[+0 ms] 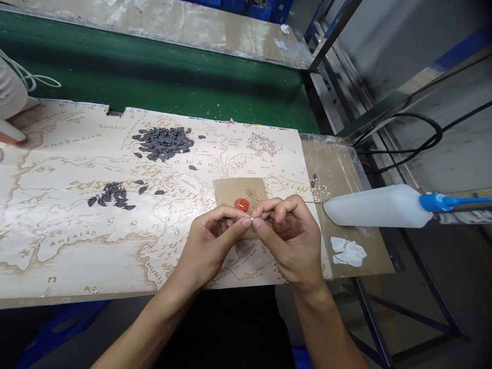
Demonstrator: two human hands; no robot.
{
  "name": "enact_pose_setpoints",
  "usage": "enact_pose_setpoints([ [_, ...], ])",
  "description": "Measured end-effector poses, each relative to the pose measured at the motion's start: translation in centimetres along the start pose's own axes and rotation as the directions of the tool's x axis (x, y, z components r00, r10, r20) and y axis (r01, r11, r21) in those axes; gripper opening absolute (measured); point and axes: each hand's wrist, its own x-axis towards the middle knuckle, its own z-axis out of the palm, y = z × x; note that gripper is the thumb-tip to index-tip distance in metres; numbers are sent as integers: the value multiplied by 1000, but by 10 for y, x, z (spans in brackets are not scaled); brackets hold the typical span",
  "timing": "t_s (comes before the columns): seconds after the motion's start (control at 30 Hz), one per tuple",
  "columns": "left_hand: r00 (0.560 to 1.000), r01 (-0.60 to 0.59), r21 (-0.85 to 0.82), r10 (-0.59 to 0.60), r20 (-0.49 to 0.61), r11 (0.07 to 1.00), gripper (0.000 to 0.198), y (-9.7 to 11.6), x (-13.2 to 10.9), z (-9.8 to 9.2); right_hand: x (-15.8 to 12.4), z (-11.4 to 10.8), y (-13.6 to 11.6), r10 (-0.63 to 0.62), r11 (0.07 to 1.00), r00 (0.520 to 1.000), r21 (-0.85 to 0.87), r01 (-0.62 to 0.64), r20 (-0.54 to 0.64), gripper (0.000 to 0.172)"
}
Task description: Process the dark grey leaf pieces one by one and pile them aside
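**Tiny white chip pinched between my fingertips**

The white chip [252, 221] is so small that I can only just make out its long axis, which seems to run left to right across the gap between my hands. It looks pale and smooth, though the detail is too small to tell. Both grips are closed on it: my left grip [209, 246] and right grip [289, 238] meet fingertip to fingertip, with the chip between them.

My hands are over a kraft card [226, 192] bearing a red wax seal [241, 205], just far of the chip. The card lies on a map sheet [77, 246] on the bench [338, 166].

Farther left are two heaps of dark grey leaf-shaped pieces [163, 143]. To my right lie a white plastic bottle [374, 206] with a blue fitting and crumpled white tissue [348, 252]. A sleeve [11, 89] shows at the far left.
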Motion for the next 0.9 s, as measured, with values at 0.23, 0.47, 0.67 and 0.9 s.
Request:
enact_pose_setpoints([
  [0.23, 947, -204, 464, 293, -128, 862, 14, 7, 30, -34, 18, -19, 11, -38, 965, 999, -259, 34, -10, 34],
  [0.47, 845, -78, 970, 532, -59, 231, 38, 9, 89, -90, 26, -20, 19, 25, 829, 986, -555, 72, 165, 30],
  [0.67, 854, -105, 973, 520, -17, 204, 36, 6, 103, -94, 28, -18, 23, 20, 768, 965, -622, 153, 261, 31],
  [0.9, 877, -148, 970, 479, 38, 195, 25, 12, 108, -95, 28, -17, 24, 5, 764, 965, -623, 166, 263, 31],
])
